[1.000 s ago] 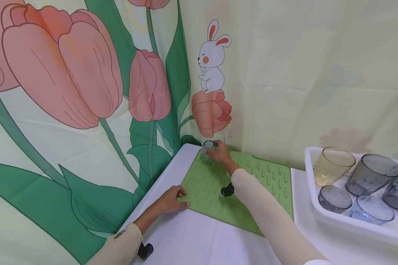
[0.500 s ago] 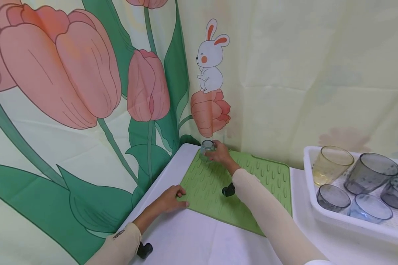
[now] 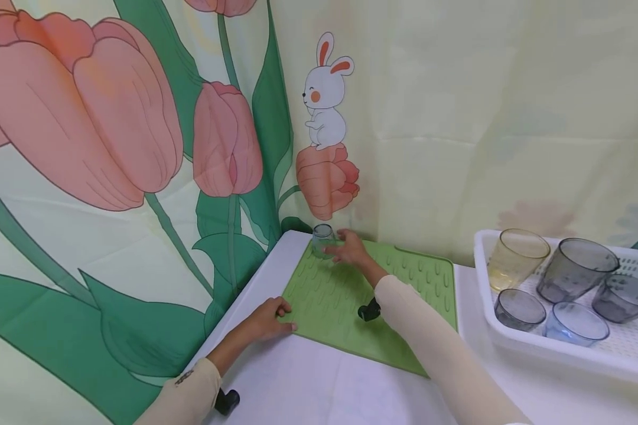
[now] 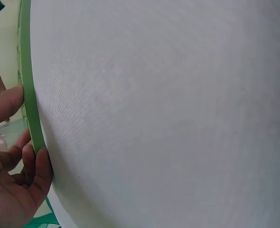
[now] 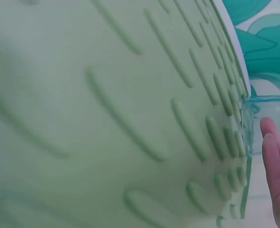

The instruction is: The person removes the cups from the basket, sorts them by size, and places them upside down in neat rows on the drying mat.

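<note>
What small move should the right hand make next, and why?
Probably draw the right hand back toward the white basket: the glass stands on the green mat, the fingers look spread rather than wrapped round it, and other glasses sit in the basket.

Small clear tumbler (image 3: 323, 237): transparent, glass-like, smooth and glossy
Green mat (image 3: 332, 301): rubbery-looking, matt, with rounded raised ridges
White basket (image 3: 542, 350): perforated plastic, smooth with a soft sheen
Amber tumbler (image 3: 518, 260), grey tumblers (image 3: 576, 271) and blue tumbler (image 3: 575, 326): tinted, see-through, glossy
Table cover (image 3: 319, 378): white, matt, finely woven cloth
Backdrop (image 3: 430, 147): printed cloth, lightly creased
Sleeves (image 3: 425, 330): soft matt fabric
Wrist mount (image 3: 227, 402): black, smooth, plastic-looking
</note>
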Available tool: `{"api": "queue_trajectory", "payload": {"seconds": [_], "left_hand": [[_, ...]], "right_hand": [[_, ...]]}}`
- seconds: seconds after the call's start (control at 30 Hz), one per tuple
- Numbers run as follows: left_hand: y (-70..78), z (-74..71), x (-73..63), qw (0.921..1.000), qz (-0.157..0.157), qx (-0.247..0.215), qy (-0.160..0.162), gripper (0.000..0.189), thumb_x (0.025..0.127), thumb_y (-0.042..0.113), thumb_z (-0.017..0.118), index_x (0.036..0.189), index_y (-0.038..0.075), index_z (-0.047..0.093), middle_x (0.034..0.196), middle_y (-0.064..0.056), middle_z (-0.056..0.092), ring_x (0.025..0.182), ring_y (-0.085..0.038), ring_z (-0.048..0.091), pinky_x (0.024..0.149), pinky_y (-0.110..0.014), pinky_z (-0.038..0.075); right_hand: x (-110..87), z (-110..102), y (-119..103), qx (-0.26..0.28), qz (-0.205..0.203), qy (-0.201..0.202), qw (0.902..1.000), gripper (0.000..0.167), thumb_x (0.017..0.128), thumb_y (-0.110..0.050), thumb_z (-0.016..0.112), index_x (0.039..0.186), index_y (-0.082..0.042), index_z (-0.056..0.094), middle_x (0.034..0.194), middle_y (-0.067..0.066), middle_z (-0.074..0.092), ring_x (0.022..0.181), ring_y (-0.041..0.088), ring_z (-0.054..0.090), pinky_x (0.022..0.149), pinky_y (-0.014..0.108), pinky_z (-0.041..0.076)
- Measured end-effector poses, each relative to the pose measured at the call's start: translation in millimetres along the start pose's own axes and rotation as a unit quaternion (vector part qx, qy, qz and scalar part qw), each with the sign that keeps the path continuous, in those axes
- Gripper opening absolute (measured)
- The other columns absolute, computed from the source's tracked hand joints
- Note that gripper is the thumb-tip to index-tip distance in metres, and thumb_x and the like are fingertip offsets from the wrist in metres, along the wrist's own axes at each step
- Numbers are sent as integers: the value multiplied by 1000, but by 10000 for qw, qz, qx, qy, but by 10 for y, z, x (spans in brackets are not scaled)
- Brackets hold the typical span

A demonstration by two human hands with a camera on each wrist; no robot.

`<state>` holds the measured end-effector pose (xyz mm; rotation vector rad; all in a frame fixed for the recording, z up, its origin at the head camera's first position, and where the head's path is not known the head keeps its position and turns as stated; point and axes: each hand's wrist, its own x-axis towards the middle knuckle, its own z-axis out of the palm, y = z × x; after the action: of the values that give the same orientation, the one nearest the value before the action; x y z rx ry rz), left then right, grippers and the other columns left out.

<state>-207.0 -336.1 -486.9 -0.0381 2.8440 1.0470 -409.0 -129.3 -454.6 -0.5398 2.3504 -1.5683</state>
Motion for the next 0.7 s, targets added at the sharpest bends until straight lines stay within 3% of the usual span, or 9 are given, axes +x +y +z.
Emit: {"api": "queue_trajectory", "payload": {"seconds": [0.2, 0.57, 0.7], "left_hand": [[11, 16, 9, 9999, -94, -9, 50, 38, 82, 18, 83, 110, 3, 62, 99, -7, 55, 91, -20, 51, 80, -36, 46], [40, 5, 12, 9999, -158, -11, 37, 38, 81, 16, 83, 109, 1, 63, 97, -8, 55, 90, -21, 51, 79, -35, 46], [47, 6, 13, 9997, -222, -5, 28, 38, 81, 17, 84, 109, 1, 63, 97, -7, 55, 90, -20, 51, 79, -35, 46]], "right_hand": [[-172, -67, 9, 109, -76, -52, 9999, 75, 90, -23, 77, 147, 6, 38, 145, 27, 48, 84, 39, 72, 80, 39, 59], [-507, -118, -54, 144, -50, -230, 9996, 66, 87, -31, 79, 139, 0, 52, 131, 20, 60, 75, 36, 70, 72, 32, 58], [-693, -112, -114, 226, -80, -399, 9989, 61, 86, -30, 80, 134, -2, 56, 128, 18, 62, 66, 28, 68, 74, 38, 59]]}}
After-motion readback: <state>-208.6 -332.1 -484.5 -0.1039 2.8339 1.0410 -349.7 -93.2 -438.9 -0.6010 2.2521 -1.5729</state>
